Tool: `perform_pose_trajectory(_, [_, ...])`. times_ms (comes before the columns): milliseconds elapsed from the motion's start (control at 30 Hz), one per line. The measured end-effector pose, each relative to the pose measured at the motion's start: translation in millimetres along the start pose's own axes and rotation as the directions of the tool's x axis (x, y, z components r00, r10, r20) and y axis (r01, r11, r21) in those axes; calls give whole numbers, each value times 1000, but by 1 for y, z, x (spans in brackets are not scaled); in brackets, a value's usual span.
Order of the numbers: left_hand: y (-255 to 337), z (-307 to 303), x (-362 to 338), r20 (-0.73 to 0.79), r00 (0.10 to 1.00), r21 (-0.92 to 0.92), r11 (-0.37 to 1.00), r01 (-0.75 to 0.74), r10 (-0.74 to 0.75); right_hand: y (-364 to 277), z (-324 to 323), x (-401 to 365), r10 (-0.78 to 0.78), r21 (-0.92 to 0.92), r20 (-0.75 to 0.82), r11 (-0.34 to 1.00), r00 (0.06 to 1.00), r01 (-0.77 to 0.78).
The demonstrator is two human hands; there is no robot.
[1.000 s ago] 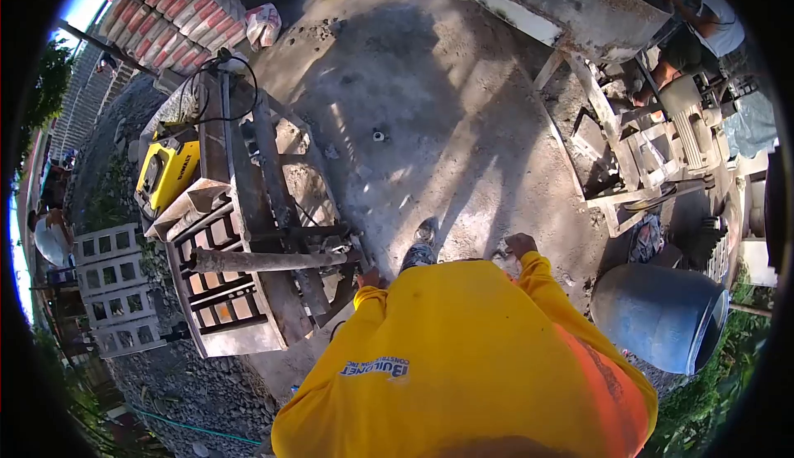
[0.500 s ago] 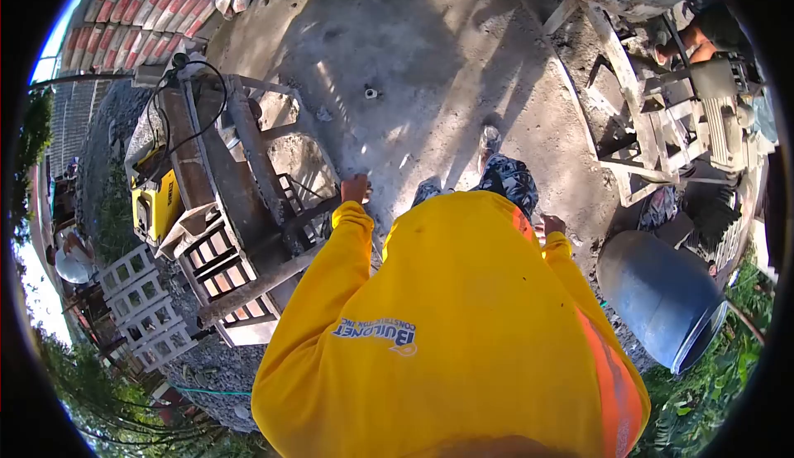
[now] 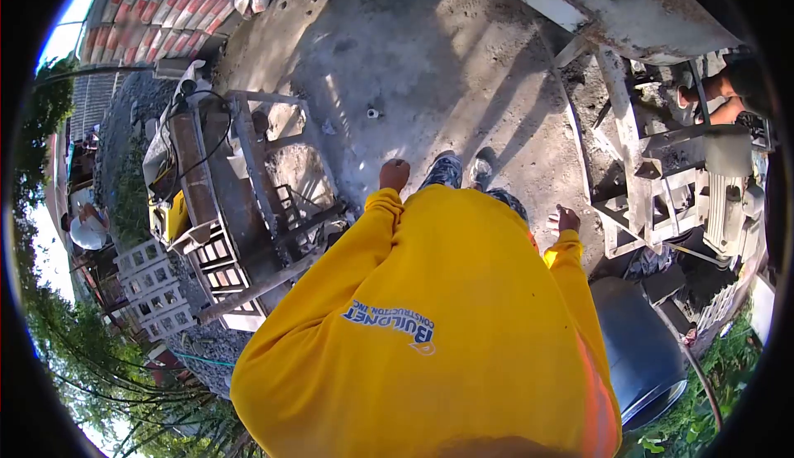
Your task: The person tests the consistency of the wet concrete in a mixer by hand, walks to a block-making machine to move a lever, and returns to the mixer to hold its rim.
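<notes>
**While both my hands are hanging over the ground, I am seeing no handling under way**

As I am looking down past my yellow shirt (image 3: 463, 293), my left hand (image 3: 394, 174) is hanging out ahead of me, its fingers curling inward; I cannot tell how tightly they are closing or whether they are hiding something small. My right hand (image 3: 565, 220) is hanging lower on the other side, its fingers loosely opening and showing nothing in their hold. Neither hand is visibly touching any equipment.

The metal frame (image 3: 217, 193) is standing to my left, nearest that hand, with a yellow machine (image 3: 171, 217) sitting against its outer side and a black cable (image 3: 228, 131) looping over its far end. A long pole (image 3: 265, 286) is slanting across its near end. On my right, the wooden frame (image 3: 633, 169) and the blue drum (image 3: 633, 338) are lying closest to my other hand.

Judging by this, whatever is being worked is resting out of my fingers: bags (image 3: 157, 11) are already lying stacked at the far left, and a metal trough (image 3: 637, 11) is standing at the far right. How much is finished and how much is remaining, I am not managing to tell. Another person's legs (image 3: 726, 98) are showing beside the wooden frame.
</notes>
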State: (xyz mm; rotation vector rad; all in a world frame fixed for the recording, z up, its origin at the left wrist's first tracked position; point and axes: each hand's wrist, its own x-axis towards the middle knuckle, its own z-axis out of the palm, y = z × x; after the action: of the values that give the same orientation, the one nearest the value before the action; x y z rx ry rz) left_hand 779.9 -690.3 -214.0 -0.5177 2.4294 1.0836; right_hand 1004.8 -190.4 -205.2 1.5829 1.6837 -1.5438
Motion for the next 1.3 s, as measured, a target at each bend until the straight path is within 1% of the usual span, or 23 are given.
perform_pose_trajectory(67, [53,-11,-9,95,989,-55,992,116,-110,-12,-9,29,-45,-53,-13,998,999,44])
perform_pose_trajectory(100, [58,-9,0,97,993,-46,996,75,-70,-20,-10,36,-49,-27,-5,998,999,49])
perform_pose_trajectory(133, [63,-5,11,99,995,-37,999,35,-32,-37,-8,33,-77,-26,-35,997,996,76])
perform_pose_trajectory(200, [94,-5,17,156,982,-105,987,123,-106,-84,-3,16,-164,-129,-77,980,983,154])
perform_pose_trajectory(267, [117,4,31,202,971,-138,978,157,-128,-115,3,16,-258,-243,-63,941,964,236])
perform_pose_trajectory(300, [128,8,40,225,964,-153,973,175,-138,-125,9,15,-387,-114,-97,920,917,376])
perform_pose_trajectory(333, [137,14,52,233,962,-146,973,180,-143,-165,13,-14,-224,26,-140,973,965,230])
perform_pose_trajectory(400, [160,28,80,251,956,-132,973,188,-151,-191,20,-4,-198,173,-178,958,964,229])
perform_pose_trajectory(500, [205,45,127,209,976,-173,981,91,-53,-235,21,13,-244,328,-301,881,922,340])
perform_pose_trajectory(567, [224,55,171,171,985,-202,979,4,31,-264,11,26,-252,389,-346,838,904,383])
perform_pose_trajectory(600, [242,52,189,155,986,-273,962,-15,59,-282,6,32,-265,407,-378,813,887,416])
perform_pose_trajectory(633, [262,52,209,137,987,-346,938,-35,87,-307,-3,29,-294,396,-421,792,858,465])
perform_pose_trajectory(667, [282,54,228,120,987,-416,908,-51,110,-332,-17,26,-327,290,-460,823,825,488])
perform_pose_trajectory(733, [356,36,240,100,987,-541,839,-54,128,-393,-35,7,-353,262,-564,781,747,567])
perform_pose_trajectory(800, [423,17,256,26,977,-628,764,-149,212,-445,-53,-15,-403,187,-647,739,647,647])
perform_pose_trajectory(867, [495,-7,261,-16,966,-697,690,-195,257,-487,-66,-31,-452,113,-711,683,539,722])
perform_pose_trajectory(933, [551,-25,276,-111,919,-669,656,-350,378,-516,-78,-38,-483,14,-741,684,467,729])
perform_pose_trajectory(967, [582,-33,273,-169,886,-659,619,-427,432,-532,-82,-49,-537,-58,-723,674,435,736])
perform_pose_trajectory(1000, [614,-43,268,-228,846,-645,576,-502,482,-545,-84,-53,-566,-95,-738,627,368,773])
perform_pose_trajectory(1067, [670,-56,257,-298,793,-659,486,-574,532,-570,-87,-55,-615,-174,-754,523,229,834])
perform_pose_trajectory(1167, [731,-71,247,-372,677,-587,404,-702,635,-600,-101,-67,-612,-240,-757,588,230,773])
perform_pose_trajectory(1267, [782,-77,245,-422,558,-526,309,-793,714,-618,-123,-54,-641,-370,-767,477,29,797])
perform_pose_trajectory(1300, [798,-77,245,-434,515,-495,282,-822,739,-633,-123,-60,-590,-311,-806,481,41,820])
